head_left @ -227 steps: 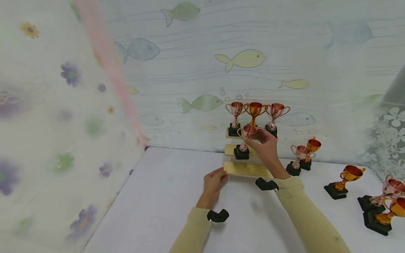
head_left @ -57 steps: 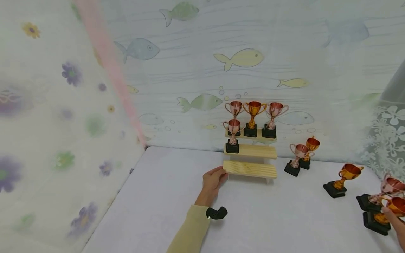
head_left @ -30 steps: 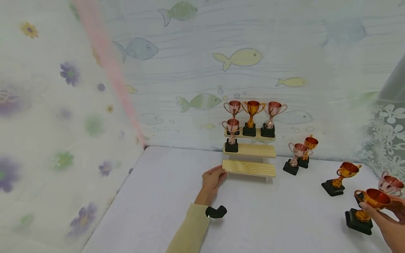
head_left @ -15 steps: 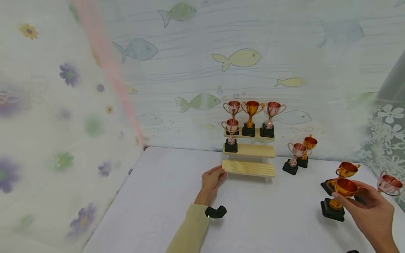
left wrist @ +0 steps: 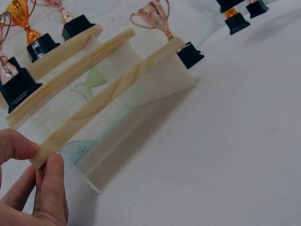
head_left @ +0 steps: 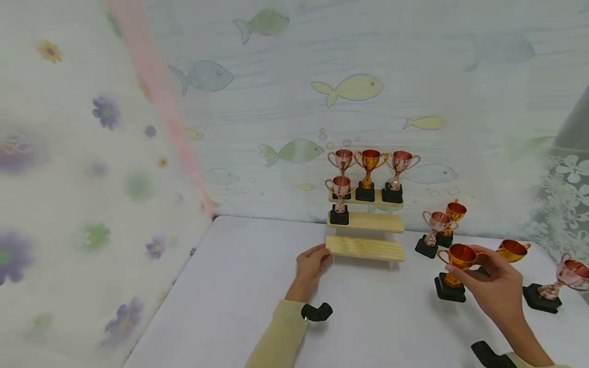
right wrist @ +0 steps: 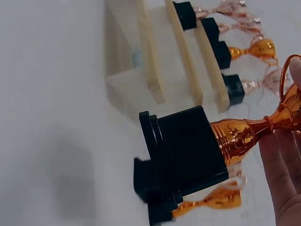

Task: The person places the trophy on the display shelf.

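Observation:
My left hand (head_left: 313, 268) pinches the left end of the lowest step of a small wooden display stand (head_left: 365, 249), thumb above and fingers below in the left wrist view. My right hand (head_left: 499, 286) holds a gold trophy cup (head_left: 461, 257) by its bowl, upright over the table, its black base (right wrist: 188, 153) large in the right wrist view. On the stand's top step are a pink trophy (head_left: 343, 159), a gold trophy (head_left: 369, 162) and another pink trophy (head_left: 401, 162). One more pink trophy (head_left: 340, 188) stands at the left of the middle step.
Right of the stand, a pink trophy (head_left: 437, 222) stands before a gold trophy (head_left: 455, 210). Farther right are a gold trophy (head_left: 513, 249), partly behind my right hand, and a pink trophy (head_left: 572, 273). White cloth covers the table (head_left: 230, 286); a fish-print curtain (head_left: 276, 92) hangs behind.
A pink trophy was set on the middle step and released. My right hand then took the gold trophy from the far right and carried it left. My left hand has stayed on the stand.

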`<state>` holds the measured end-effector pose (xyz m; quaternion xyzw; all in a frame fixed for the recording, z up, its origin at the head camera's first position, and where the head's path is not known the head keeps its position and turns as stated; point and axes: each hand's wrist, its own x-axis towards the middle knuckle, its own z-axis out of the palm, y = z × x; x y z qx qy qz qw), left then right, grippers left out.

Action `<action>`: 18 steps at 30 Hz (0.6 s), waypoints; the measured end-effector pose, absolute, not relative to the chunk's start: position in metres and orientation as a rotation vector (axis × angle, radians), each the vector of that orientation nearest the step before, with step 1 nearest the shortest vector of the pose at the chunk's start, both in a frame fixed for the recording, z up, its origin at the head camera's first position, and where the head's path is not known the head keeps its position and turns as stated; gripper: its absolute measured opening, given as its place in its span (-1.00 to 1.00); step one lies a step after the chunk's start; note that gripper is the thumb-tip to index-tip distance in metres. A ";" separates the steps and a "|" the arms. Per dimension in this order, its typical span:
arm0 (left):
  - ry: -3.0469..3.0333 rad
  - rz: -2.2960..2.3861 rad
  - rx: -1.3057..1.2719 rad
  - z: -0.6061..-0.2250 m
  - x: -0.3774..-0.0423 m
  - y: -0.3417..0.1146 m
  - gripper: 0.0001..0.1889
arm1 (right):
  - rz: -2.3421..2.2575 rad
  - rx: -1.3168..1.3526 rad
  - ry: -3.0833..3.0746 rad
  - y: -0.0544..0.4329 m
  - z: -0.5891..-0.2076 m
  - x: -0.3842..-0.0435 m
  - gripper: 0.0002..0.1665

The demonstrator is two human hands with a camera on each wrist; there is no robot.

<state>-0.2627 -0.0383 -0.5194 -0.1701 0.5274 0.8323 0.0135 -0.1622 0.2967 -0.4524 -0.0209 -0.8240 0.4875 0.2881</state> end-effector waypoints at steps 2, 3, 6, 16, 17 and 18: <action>1.644 2.597 -0.526 -0.521 -0.262 -0.039 -0.64 | 1.320 -0.030 -2.192 0.290 -0.451 -0.168 -0.35; 1.648 2.597 -0.523 -0.522 -0.261 -0.039 -0.64 | 1.330 -0.023 -2.191 0.287 -0.451 -0.171 -0.35; 1.654 2.598 -0.517 -0.523 -0.261 -0.041 -0.63 | 1.341 -0.014 -2.201 0.277 -0.448 -0.178 -0.33; 1.633 2.603 -0.546 -0.520 -0.260 -0.039 -0.65 | 1.408 0.156 -2.148 0.252 -0.441 -0.196 -0.29; 1.632 2.606 -0.541 -0.519 -0.260 -0.039 -0.65 | 1.418 0.163 -2.139 0.250 -0.441 -0.198 -0.29; 1.629 2.608 -0.538 -0.519 -0.260 -0.038 -0.65 | 1.427 0.167 -2.130 0.248 -0.441 -0.199 -0.28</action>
